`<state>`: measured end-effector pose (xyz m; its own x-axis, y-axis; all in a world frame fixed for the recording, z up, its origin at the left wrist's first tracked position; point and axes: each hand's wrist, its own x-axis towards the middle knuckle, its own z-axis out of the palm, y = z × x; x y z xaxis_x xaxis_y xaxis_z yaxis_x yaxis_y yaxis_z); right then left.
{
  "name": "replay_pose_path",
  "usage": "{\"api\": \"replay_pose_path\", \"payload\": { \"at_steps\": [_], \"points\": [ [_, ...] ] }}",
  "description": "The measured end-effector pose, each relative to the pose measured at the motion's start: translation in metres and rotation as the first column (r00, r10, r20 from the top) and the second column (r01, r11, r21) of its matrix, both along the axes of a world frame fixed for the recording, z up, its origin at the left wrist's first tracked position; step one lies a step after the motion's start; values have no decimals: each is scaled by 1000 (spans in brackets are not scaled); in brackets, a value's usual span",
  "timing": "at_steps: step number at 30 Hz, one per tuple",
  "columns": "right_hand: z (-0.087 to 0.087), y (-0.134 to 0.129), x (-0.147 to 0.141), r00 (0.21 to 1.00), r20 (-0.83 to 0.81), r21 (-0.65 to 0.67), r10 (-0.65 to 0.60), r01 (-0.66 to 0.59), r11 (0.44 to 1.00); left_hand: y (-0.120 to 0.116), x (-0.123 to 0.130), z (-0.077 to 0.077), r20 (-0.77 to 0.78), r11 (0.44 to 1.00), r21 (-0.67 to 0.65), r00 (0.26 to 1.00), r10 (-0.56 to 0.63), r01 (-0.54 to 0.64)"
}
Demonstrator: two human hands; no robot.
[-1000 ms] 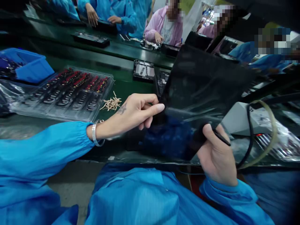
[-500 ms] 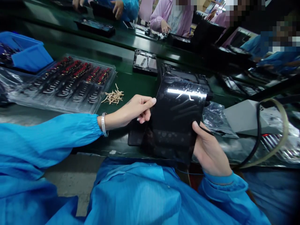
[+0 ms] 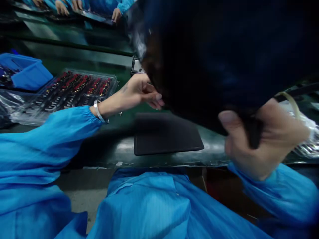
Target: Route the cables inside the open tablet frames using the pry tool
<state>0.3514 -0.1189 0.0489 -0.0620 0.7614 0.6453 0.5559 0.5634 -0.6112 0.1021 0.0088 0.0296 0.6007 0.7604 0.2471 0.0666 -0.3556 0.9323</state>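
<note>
A black screen panel, dark and blurred, is raised close to the camera and fills the upper right of the view. My right hand grips its lower right edge, the thumb on the near face. At the panel's lower left edge, my left hand is closed, thumb and fingers pinched together; whether they hold the edge itself or a film on it is hard to see. Beneath both hands a flat black plate lies on the green bench near its front edge.
To the left are a clear tray of small red and black parts and a blue bin. A metal-framed part is partly hidden behind the panel. Co-workers' hands are at the far line. A pale cable loops at right.
The panel has come up and toward the camera, tilting, and uncovers the flat black plate below. My right hand has moved right with it; my left hand has risen slightly at its edge.
</note>
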Motion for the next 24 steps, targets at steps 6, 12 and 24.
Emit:
{"api": "replay_pose_path", "payload": {
  "at_steps": [6, 12, 24],
  "points": [
    [-52, -6, 7, 755, 644, 334, 120, -419, 844, 21, -13, -43, -135, 988, 132, 989, -67, 85],
    [-104, 3, 25, 705, 709, 319, 32, -361, 877, 15, -59, -69, -652, 898, 437, 672, 351, -46],
    [-117, 10, 21, 651, 711, -3, 266, -375, 927, -31, -50, -91, -576, 896, 191, 693, 432, -400]
  ]
}}
